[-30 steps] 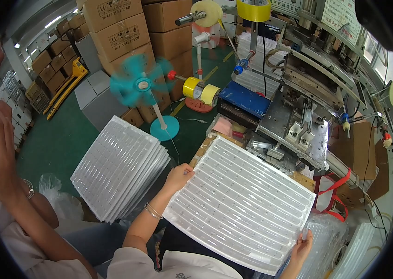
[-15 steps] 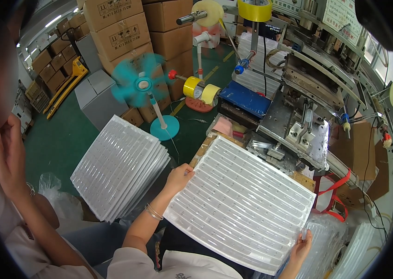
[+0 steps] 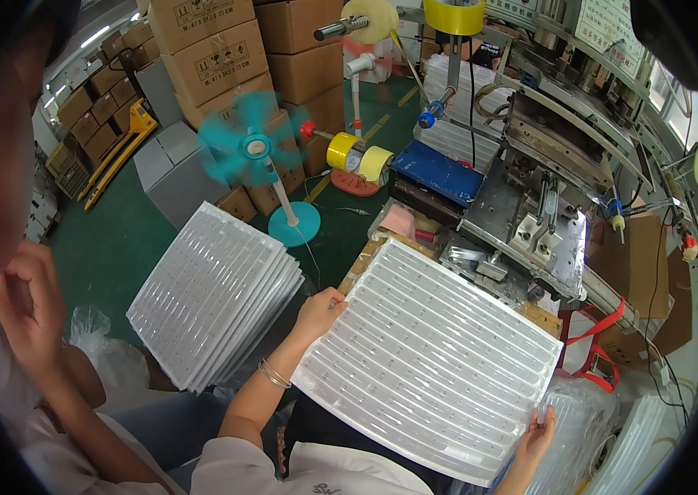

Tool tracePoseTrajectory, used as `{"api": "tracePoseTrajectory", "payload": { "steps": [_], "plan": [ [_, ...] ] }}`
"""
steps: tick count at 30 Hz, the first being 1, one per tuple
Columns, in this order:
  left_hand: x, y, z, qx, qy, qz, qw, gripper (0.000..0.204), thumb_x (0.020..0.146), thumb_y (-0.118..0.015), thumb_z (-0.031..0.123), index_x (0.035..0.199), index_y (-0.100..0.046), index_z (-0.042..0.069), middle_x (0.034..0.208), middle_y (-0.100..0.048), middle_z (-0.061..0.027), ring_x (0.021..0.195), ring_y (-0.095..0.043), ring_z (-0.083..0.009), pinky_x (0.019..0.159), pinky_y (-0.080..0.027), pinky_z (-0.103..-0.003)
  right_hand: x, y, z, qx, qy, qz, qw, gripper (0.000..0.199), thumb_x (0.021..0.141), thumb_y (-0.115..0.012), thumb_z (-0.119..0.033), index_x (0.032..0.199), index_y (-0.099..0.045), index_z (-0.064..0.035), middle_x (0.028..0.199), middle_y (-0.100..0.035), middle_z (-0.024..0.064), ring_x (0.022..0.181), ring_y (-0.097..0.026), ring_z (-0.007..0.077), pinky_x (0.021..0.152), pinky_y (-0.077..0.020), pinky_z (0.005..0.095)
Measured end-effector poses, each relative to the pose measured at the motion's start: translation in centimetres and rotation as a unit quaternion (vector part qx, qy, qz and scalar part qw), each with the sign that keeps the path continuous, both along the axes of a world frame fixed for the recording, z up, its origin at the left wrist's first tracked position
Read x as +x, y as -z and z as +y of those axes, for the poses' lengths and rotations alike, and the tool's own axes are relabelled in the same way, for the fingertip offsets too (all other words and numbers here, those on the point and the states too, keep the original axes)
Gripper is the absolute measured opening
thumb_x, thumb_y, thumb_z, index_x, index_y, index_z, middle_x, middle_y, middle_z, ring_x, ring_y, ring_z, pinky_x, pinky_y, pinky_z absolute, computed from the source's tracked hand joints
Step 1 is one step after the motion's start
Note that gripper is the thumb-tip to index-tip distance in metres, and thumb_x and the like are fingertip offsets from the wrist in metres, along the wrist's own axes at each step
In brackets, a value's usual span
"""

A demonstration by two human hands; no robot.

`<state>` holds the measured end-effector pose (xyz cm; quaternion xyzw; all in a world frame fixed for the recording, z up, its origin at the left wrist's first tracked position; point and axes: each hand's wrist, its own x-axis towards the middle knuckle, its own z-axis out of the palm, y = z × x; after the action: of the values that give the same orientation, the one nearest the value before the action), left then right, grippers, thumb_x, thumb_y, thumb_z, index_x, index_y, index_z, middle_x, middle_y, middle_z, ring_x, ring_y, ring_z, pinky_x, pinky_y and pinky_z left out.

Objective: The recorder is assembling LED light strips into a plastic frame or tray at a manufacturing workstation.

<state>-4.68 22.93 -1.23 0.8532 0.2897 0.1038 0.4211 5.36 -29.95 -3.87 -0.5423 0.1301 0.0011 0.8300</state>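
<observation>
A large white ribbed plastic sheet (image 3: 431, 355), with rows of small marks under glossy clear strips, lies tilted in front of me. Its far edge rests over a wooden board by the machine. My left hand (image 3: 321, 315), with bangles on the wrist, is closed on the sheet's left edge. At the lower right corner my right hand (image 3: 537, 436) pinches the sheet's edge; a small clear bit shows at its fingertips, too small to name. To the left stands a stack of similar sheets (image 3: 213, 297).
A metal press machine (image 3: 530, 223) with tape rolls (image 3: 357, 158) stands beyond the sheet. A teal fan (image 3: 254, 147) spins behind the stack. Cartons (image 3: 213, 58) rise at the back. Close on my left sits a person, one hand (image 3: 31, 305) raised. A red-strapped bag (image 3: 592, 355) is right.
The neighbouring person's raised hand has shifted down a little and curled its fingers. My hands and the sheet stay practically where they were.
</observation>
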Motion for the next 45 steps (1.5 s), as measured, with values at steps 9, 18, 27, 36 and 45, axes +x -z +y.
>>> {"api": "tracePoseTrajectory", "payload": {
  "steps": [9, 18, 27, 36, 45],
  "plan": [
    [0.1, -0.5, 0.0, -0.011, -0.007, 0.016, 1.000, 0.019, 0.082, -0.065, 0.020, 0.091, -0.063, 0.003, 0.084, -0.067, -0.0124, 0.081, -0.066, -0.0277, 0.072, -0.050, -0.036, 0.0, -0.4, 0.3, -0.003, -0.006, 0.004, 1.000, 0.026, 0.089, -0.058, -0.019, 0.111, -0.059, -0.0036, 0.113, -0.058, 0.0022, 0.103, -0.054, 0.0115, 0.085, -0.0463, 0.0244],
    [-0.2, -0.5, 0.0, -0.019, 0.004, -0.003, 1.000, 0.019, 0.081, -0.065, 0.019, 0.090, -0.063, 0.002, 0.083, -0.067, -0.0124, 0.080, -0.066, -0.0259, 0.072, -0.051, -0.034, -0.9, -1.3, 1.2, -0.009, 0.016, 0.010, 1.000, 0.027, 0.090, -0.058, -0.019, 0.111, -0.059, -0.0033, 0.113, -0.058, 0.0028, 0.102, -0.055, 0.0123, 0.086, -0.0464, 0.0248],
    [4.4, -8.1, -4.1, 0.078, -0.001, -0.158, 0.984, 0.025, 0.085, -0.061, 0.016, 0.108, -0.060, 0.007, 0.096, -0.062, -0.0110, 0.088, -0.062, -0.0286, 0.072, -0.050, -0.038, 1.1, -3.6, 1.3, -0.175, 0.067, -0.033, 0.982, 0.018, 0.091, -0.057, -0.019, 0.106, -0.056, -0.0077, 0.102, -0.056, -0.0001, 0.090, -0.054, 0.0089, 0.079, -0.0474, 0.0249],
    [20.6, -15.8, -15.0, 0.287, 0.217, -0.270, 0.893, 0.049, 0.082, -0.064, 0.036, 0.124, -0.054, 0.013, 0.107, -0.057, -0.0133, 0.082, -0.062, -0.0323, 0.067, -0.050, -0.041, 7.5, -14.3, 9.0, -0.241, 0.002, -0.193, 0.951, 0.031, 0.089, -0.057, -0.006, 0.120, -0.054, -0.0019, 0.126, -0.053, 0.0096, 0.093, -0.061, 0.0143, 0.074, -0.0524, 0.0241],
    [25.6, -18.3, -15.6, 0.391, 0.236, -0.211, 0.864, 0.031, 0.081, -0.064, 0.035, 0.104, -0.066, 0.014, 0.089, -0.061, -0.0106, 0.076, -0.065, -0.0260, 0.061, -0.052, -0.039, 15.0, -18.5, 18.7, -0.413, 0.006, -0.395, 0.820, 0.024, 0.083, -0.067, -0.009, 0.105, -0.062, -0.0027, 0.107, -0.065, 0.0096, 0.080, -0.064, 0.0156, 0.070, -0.0515, 0.0264]
  ]
}}
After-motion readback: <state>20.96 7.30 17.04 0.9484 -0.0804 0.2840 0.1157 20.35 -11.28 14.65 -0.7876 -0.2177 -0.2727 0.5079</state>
